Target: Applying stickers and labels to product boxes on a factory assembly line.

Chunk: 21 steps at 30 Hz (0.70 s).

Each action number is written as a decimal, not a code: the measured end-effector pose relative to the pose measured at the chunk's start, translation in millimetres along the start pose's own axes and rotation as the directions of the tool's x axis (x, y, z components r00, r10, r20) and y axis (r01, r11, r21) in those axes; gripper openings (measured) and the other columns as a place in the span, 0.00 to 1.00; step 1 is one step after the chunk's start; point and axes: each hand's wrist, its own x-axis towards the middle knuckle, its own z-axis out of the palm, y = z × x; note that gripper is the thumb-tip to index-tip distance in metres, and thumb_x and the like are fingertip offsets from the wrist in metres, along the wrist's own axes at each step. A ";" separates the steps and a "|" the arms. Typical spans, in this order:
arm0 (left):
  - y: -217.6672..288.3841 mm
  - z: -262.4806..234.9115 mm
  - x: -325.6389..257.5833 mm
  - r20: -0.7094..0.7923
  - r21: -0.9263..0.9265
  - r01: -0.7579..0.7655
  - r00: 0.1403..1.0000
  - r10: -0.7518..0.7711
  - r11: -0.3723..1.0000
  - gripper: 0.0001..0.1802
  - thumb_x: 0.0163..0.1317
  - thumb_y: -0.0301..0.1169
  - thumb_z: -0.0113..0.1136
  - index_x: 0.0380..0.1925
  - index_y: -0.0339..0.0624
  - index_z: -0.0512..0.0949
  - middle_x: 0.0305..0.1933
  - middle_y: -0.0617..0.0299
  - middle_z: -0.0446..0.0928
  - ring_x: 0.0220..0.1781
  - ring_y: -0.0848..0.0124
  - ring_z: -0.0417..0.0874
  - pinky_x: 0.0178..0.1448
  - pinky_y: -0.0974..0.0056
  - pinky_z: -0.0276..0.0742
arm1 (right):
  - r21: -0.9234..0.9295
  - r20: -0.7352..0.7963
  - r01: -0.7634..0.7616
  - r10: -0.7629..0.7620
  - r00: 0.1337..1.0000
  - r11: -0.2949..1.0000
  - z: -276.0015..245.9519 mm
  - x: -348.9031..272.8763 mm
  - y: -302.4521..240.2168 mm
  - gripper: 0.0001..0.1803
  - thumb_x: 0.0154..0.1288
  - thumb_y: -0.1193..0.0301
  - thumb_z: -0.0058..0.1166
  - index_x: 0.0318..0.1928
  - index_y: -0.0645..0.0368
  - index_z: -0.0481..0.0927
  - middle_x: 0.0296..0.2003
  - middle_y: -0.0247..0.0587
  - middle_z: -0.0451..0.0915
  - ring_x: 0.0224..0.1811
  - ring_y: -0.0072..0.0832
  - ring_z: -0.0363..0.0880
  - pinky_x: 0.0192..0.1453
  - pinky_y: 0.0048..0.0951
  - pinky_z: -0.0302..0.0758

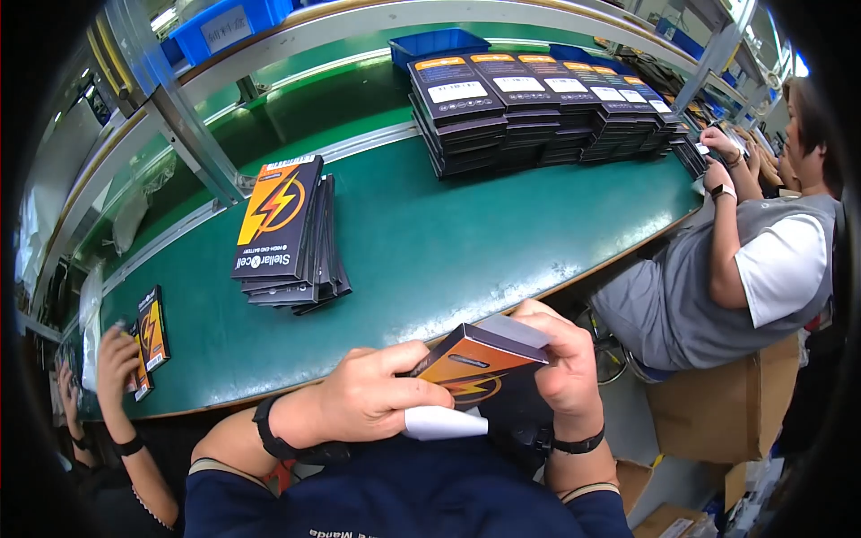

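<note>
In front of my body, over the table's near edge, is a flat black and orange battery box (471, 359), held tilted. My left hand (377, 392) is closed around its left end, thumb on top. At the other end my right hand (565, 360) pinches a grey end flap (513, 330) of the box between thumb and fingers. A curled piece of white paper (446, 423) pokes out below the left fingers; whether the left hand grips it too, I cannot tell. Beyond my hands stands an uneven stack of similar boxes (273, 220).
Long rows of stacked boxes (511, 112) line the far side of the green table (395, 242). Co-workers sit at both sides, a hand (117, 359) at left near two boxes (151, 327). Blue bins (437, 47) stand behind; a carton (717, 403) is at right.
</note>
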 end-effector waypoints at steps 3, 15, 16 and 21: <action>-0.4 7.3 -4.0 0.011 -0.075 0.038 0.999 -0.037 0.996 0.09 0.52 0.29 0.73 0.35 0.49 0.87 0.29 0.62 0.73 0.27 0.65 0.79 0.28 0.64 0.74 | -0.140 0.089 0.068 -0.056 0.994 0.988 1.3 11.8 -4.6 0.25 0.64 0.60 0.65 0.54 0.66 0.83 0.30 0.35 0.76 0.32 0.22 0.71 0.36 0.24 0.68; -1.2 5.1 -16.6 -0.038 -0.418 0.152 0.982 -0.185 0.895 0.07 0.57 0.24 0.70 0.37 0.40 0.87 0.42 0.55 0.83 0.43 0.62 0.87 0.45 0.64 0.81 | -0.376 0.292 0.215 -0.105 0.951 0.902 13.5 23.9 -11.8 0.27 0.61 0.76 0.62 0.62 0.57 0.79 0.23 0.40 0.77 0.21 0.29 0.75 0.29 0.28 0.73; -0.9 3.6 -17.1 -0.009 -0.443 0.176 0.980 -0.200 0.879 0.07 0.58 0.24 0.70 0.37 0.39 0.86 0.43 0.54 0.84 0.44 0.62 0.87 0.46 0.64 0.81 | -0.392 0.307 0.211 -0.089 0.948 0.895 13.1 23.9 -12.9 0.27 0.61 0.76 0.62 0.62 0.57 0.79 0.23 0.40 0.77 0.21 0.29 0.75 0.29 0.28 0.73; 3.1 -5.3 -18.2 0.025 -0.462 0.226 0.970 -0.243 0.858 0.05 0.60 0.25 0.68 0.36 0.38 0.86 0.38 0.57 0.83 0.40 0.65 0.85 0.43 0.66 0.79 | -0.377 0.282 0.221 -0.115 0.952 0.899 15.8 20.2 -14.7 0.20 0.59 0.76 0.64 0.55 0.57 0.85 0.22 0.40 0.77 0.19 0.28 0.74 0.25 0.28 0.70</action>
